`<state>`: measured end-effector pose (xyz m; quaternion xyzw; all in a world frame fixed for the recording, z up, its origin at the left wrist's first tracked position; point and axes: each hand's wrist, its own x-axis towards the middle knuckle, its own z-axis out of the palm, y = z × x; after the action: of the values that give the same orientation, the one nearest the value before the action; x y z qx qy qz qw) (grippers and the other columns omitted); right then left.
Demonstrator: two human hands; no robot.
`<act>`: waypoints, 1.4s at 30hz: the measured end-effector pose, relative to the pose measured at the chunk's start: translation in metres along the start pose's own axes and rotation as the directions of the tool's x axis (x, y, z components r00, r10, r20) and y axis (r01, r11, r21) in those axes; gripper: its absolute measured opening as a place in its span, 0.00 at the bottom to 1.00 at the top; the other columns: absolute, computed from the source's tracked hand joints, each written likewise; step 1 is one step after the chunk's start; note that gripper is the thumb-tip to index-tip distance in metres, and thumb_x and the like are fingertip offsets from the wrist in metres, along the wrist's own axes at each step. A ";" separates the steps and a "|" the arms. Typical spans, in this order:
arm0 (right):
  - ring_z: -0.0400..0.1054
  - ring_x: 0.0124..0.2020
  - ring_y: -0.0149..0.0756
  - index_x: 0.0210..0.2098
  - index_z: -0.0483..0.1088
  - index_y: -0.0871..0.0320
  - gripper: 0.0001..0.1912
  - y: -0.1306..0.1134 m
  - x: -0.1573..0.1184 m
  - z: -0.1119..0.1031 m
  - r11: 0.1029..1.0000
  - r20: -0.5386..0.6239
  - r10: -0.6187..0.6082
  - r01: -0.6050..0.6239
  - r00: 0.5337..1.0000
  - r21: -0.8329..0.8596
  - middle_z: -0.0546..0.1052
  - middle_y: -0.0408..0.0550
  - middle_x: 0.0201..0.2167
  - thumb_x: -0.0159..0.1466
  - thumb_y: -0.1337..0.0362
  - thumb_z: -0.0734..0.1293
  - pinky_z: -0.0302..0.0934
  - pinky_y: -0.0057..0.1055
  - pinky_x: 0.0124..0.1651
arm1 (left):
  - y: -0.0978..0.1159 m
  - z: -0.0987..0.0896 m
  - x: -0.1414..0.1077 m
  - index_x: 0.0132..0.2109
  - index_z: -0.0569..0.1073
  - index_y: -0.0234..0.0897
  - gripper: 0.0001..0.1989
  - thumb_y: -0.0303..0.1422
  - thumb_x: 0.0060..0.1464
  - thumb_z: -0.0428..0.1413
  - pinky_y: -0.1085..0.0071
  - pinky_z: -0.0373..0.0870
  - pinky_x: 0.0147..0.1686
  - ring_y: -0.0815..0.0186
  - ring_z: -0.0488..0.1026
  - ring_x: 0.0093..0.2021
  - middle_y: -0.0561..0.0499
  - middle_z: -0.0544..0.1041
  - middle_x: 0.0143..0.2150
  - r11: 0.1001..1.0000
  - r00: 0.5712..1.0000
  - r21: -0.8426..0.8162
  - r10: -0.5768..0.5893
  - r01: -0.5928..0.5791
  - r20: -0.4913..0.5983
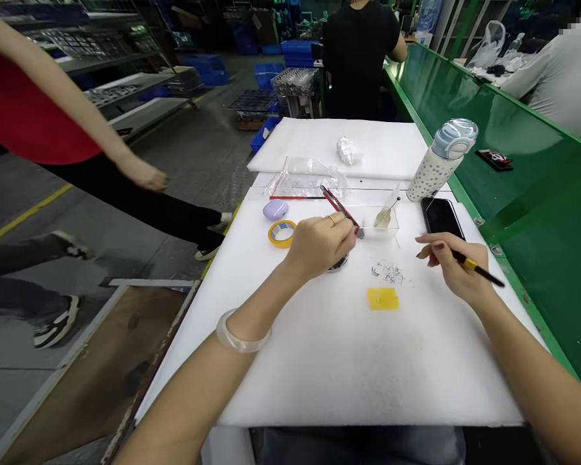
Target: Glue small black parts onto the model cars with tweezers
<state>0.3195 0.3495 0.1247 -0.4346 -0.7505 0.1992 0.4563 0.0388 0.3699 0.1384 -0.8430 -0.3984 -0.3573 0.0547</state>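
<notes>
- Head view, my left hand [319, 242]: it sits just above the middle of the white foam mat [319, 361], fingers pinched narrow round a red-handled tool [336, 205]. The handle slants up toward eleven o'clock and the working tip reaches down into the near-left corner of the clear plastic tray [375, 223].
- Head view, under that hand: a small dark round dish [339, 263] peeks out at five o'clock of my knuckles, mostly covered, so I cannot tell what it holds.
- Head view, my right hand [452, 265]: at three o'clock of the left one, well apart. It is closed loosely on a black pen-like tool with a yellow band [479, 271], the shaft trailing toward four o'clock and the forefinger stretched toward nine.
- Head view, the work: a scatter of tiny dark pins [388, 273] lies loose on the foam between my hands, with a yellow pad [382, 298] just at six o'clock of it.
- Head view, step in hand, as I judge it: I am working the red tool's tip in the tray while the pins wait. The next move seems to call for a fine, steady pick from that scatter without flicking the others away.
- Head view, around the mat: a roll of yellow tape [281, 233] and a lilac earbud case [275, 208] at nine o'clock, a dropper bottle [385, 216] in the tray, a phone [441, 217] and a dotted water bottle [443, 158] at one o'clock.
- Head view, other people: one in red strides past at ten o'clock; two more stand by the green bench [513, 148].
</notes>
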 end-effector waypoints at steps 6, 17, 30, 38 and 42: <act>0.60 0.17 0.25 0.29 0.67 0.56 0.18 -0.049 -0.008 0.027 0.977 0.087 -0.199 0.191 0.976 0.091 0.71 0.40 0.19 0.72 0.53 0.63 0.54 0.23 0.20 | 0.050 -0.003 -0.003 0.26 0.64 0.37 0.20 0.33 0.68 0.43 0.72 0.52 0.23 0.71 0.59 0.22 0.57 0.64 0.22 0.937 0.964 -0.326 0.192 -0.124 0.183; 0.57 0.16 0.24 0.25 0.61 0.56 0.22 -0.061 -0.017 0.033 0.939 0.119 -0.032 -0.011 0.992 0.343 0.65 0.37 0.15 0.75 0.56 0.59 0.52 0.22 0.20 | 0.082 -0.008 -0.002 0.36 0.74 0.35 0.21 0.29 0.71 0.40 0.77 0.68 0.34 0.73 0.73 0.31 0.54 0.78 0.32 0.801 0.923 -0.586 0.127 0.122 0.364; 0.58 0.15 0.28 0.25 0.69 0.55 0.30 -0.044 -0.012 0.022 0.833 0.092 0.183 -0.205 0.979 0.514 0.64 0.40 0.14 0.71 0.39 0.57 0.52 0.28 0.18 | 0.131 -0.031 -0.023 0.33 0.73 0.36 0.14 0.35 0.68 0.50 0.65 0.59 0.20 0.64 0.68 0.23 0.51 0.75 0.28 0.909 0.777 -0.329 0.395 -0.255 0.489; 0.71 0.30 0.34 0.36 0.76 0.56 0.22 -0.031 0.001 0.009 0.945 0.212 0.227 -0.268 0.950 0.189 0.78 0.46 0.30 0.60 0.42 0.73 0.66 0.30 0.33 | 0.170 -0.001 -0.070 0.50 0.79 0.22 0.18 0.30 0.55 0.58 0.65 0.78 0.38 0.49 0.81 0.47 0.29 0.80 0.50 0.906 0.734 -0.017 0.353 -0.422 0.580; 0.61 0.19 0.29 0.23 0.73 0.57 0.26 -0.023 0.001 0.010 0.965 0.114 0.237 -0.247 0.965 0.092 0.69 0.43 0.17 0.64 0.42 0.69 0.52 0.28 0.21 | 0.169 -0.001 -0.071 0.46 0.81 0.22 0.17 0.28 0.51 0.57 0.66 0.79 0.39 0.50 0.82 0.44 0.30 0.82 0.45 0.903 0.794 0.038 0.356 -0.429 0.493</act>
<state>0.2994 0.3389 0.1365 -0.4878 -0.7024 0.3147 0.4120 0.1285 0.2102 0.1257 -0.9621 -0.2408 -0.0904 0.0906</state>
